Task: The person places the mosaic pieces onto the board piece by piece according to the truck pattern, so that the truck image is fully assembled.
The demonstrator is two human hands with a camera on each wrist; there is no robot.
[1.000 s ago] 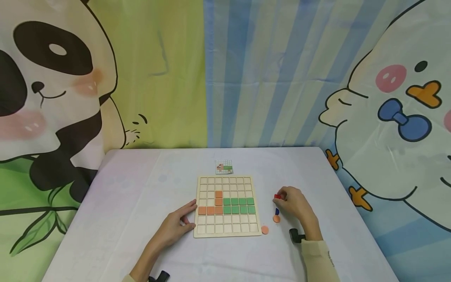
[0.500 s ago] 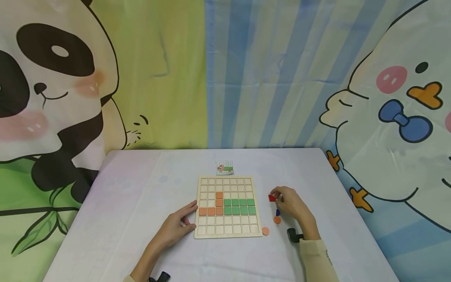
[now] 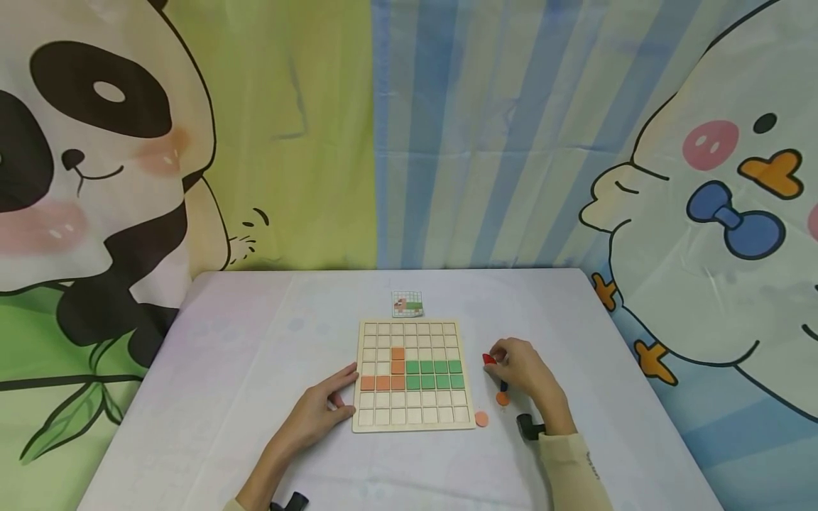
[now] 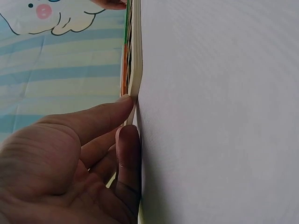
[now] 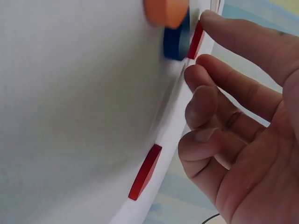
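A square wooden grid board (image 3: 412,399) lies on the table, with orange and green square tiles in some cells. My left hand (image 3: 314,411) rests at the board's left edge, index finger and thumb spread along it; in the left wrist view its thumb tip touches the edge. To the right of the board, my right hand (image 3: 522,365) pinches a flat red piece (image 3: 488,359) between thumb and fingers. In the right wrist view the same red piece (image 5: 196,41) sits by the thumb tip, while a second red piece (image 5: 145,172) lies apart on the cloth.
A small picture card (image 3: 407,304) lies just beyond the board. Below the right hand are a dark blue piece (image 3: 503,387) and an orange round piece (image 3: 503,399). Another orange disc (image 3: 482,419) lies beside the board's lower right corner. The tablecloth (image 3: 255,341) is white.
My right hand has shifted slightly left, carrying the red piece closer to the board. The left hand has stayed at the board's edge.
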